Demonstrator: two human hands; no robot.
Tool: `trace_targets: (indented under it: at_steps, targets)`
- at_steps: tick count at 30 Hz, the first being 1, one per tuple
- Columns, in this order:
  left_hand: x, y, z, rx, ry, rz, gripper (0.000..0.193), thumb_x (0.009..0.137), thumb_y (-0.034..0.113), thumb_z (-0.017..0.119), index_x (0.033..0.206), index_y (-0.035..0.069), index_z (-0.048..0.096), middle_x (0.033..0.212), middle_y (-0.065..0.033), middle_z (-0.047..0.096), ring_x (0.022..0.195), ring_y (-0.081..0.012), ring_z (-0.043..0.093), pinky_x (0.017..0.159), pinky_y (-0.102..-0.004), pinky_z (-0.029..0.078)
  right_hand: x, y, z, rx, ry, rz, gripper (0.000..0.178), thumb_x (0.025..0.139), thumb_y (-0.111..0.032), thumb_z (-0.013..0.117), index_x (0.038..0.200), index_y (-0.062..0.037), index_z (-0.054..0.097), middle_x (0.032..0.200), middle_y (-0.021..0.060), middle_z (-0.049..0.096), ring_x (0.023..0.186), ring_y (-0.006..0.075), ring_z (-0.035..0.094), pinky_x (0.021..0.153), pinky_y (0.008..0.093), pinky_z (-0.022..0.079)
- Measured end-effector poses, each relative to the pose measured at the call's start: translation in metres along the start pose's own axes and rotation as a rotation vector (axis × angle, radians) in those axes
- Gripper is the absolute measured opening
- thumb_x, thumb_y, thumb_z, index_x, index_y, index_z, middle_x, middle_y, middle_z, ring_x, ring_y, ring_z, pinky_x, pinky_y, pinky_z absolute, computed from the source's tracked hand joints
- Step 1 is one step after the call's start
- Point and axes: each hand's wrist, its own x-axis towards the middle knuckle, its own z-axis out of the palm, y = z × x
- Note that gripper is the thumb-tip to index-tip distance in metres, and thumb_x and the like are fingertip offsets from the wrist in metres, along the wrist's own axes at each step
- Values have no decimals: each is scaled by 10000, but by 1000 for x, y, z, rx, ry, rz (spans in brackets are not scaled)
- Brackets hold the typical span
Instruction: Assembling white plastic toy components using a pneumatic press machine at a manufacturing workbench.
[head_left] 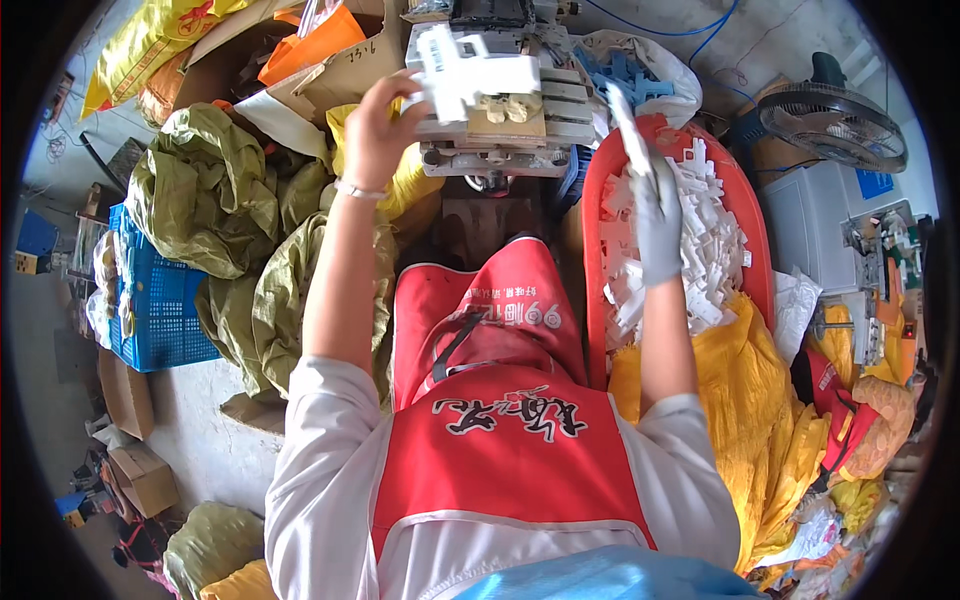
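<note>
My left hand [378, 128], bare and with a band at the wrist, grips the left edge of a white plastic toy-gun-shaped part [465, 78]. That part is over the front of a machine bed [555, 130], where pale moulded shapes [508, 108] sit on a small board. My right hand [657, 215], in a grey-white glove, is closed around a second white plastic piece [630, 128], seen almost edge-on, so its outline is unclear. Beneath the right hand lies a red tub [757, 225] heaped with similar white plastic parts [712, 235].
A yellow-orange sack [740, 400] drapes over the tub's near end. A black fan [832, 120] stands at far right. Blue plastic parts [630, 75] fill a bag behind the tub. On the left are olive sacks [205, 190], a blue crate [160, 300] and a cardboard box [345, 75].
</note>
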Motion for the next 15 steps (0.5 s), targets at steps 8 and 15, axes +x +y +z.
trace_targets:
  at_steps: [8,15]
  targets:
    - [-142,-28,-101,52,284,-451,291,842,14,637,1131,42,613,976,19,616,829,-70,539,773,-215,457,82,-34,69,-713,-293,-604,430,809,-104,624,1230,-174,562,1104,100,582,1011,303,563,891,382,454]
    - [-238,-57,-147,345,296,-668,208,872,72,626,1068,11,595,965,-41,619,870,-99,566,777,-232,464,91,-22,42,-851,-336,-781,423,907,-294,547,1310,-173,505,1200,151,549,1072,363,535,909,400,443]
